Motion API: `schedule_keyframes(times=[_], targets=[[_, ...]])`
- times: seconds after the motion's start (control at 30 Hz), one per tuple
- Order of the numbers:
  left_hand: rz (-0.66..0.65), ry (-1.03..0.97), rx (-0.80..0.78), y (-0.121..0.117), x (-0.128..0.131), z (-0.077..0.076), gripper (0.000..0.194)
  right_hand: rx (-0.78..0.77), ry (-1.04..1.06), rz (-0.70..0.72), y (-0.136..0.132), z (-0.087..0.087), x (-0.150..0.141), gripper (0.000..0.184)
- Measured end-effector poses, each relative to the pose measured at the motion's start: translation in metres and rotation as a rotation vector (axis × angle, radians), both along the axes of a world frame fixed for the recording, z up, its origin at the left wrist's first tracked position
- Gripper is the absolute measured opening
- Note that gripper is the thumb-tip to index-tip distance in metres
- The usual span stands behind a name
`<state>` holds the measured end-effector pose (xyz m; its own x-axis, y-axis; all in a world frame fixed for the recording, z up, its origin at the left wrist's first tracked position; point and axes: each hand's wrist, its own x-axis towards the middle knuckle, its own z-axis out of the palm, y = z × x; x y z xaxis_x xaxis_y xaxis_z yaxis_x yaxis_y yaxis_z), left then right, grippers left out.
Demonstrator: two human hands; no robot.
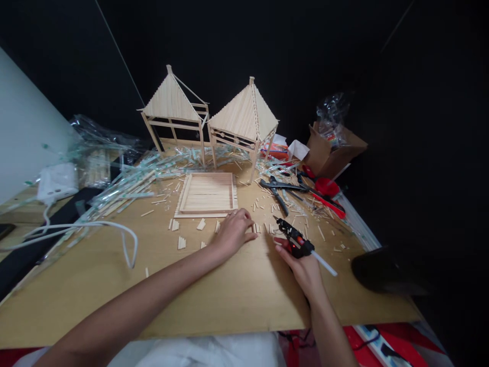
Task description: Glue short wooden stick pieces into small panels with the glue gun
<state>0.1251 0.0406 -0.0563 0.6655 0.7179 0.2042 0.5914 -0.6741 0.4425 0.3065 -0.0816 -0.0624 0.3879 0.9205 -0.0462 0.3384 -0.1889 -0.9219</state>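
Right hand [304,267] is closed around the black glue gun [294,238], over the near right-centre of the table [244,298], right of my left hand [232,232]. Gun's long axis runs diagonally: nozzle forward and left, away from me, toward the short stick clusters; the white glue stick [324,263] pokes out the rear, back and right. Small red light lit on the body. Left hand palm down, thumb and index spread around a small stick cluster [257,229]; can't tell if they grip a piece or just touch it. More clusters [182,243] lie left of that hand and beyond the forearm. Just past them, a square stick panel [208,192] with raised rim lies flat. Two stick house models stand behind: left model [171,99] has a slatted front roof face and an open right side, right model [240,114] has two slatted faces showing. Both roofs peak upward. Black-handled tool [284,188] lies beyond the gun, a red roll [327,187] right of it, cardboard box [324,153] further back. Clear plastic strips [139,178] are heaped left. Labels: orange-and-white packet [275,150] behind the right model has print too small to read. White plug unit [57,182] at far left, cable [126,239] looping onto the table.
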Motion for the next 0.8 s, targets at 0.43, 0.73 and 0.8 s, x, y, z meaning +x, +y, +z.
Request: schedule_keyframes(times=[0.43,0.73,0.8], targets=[[0.065,-0.150,-0.083,-0.066,-0.091,-0.024,0.028,-0.158,0.092,0.113,-0.039,0.018,-0.037,0.038],[0.064,-0.153,-0.084,-0.062,-0.087,-0.021,0.031,-0.360,0.212,0.116,-0.055,0.015,-0.067,0.041],[0.060,-0.150,-0.083,-0.062,-0.087,-0.021,0.032,-0.384,0.181,0.127,-0.052,0.017,-0.067,0.042]])
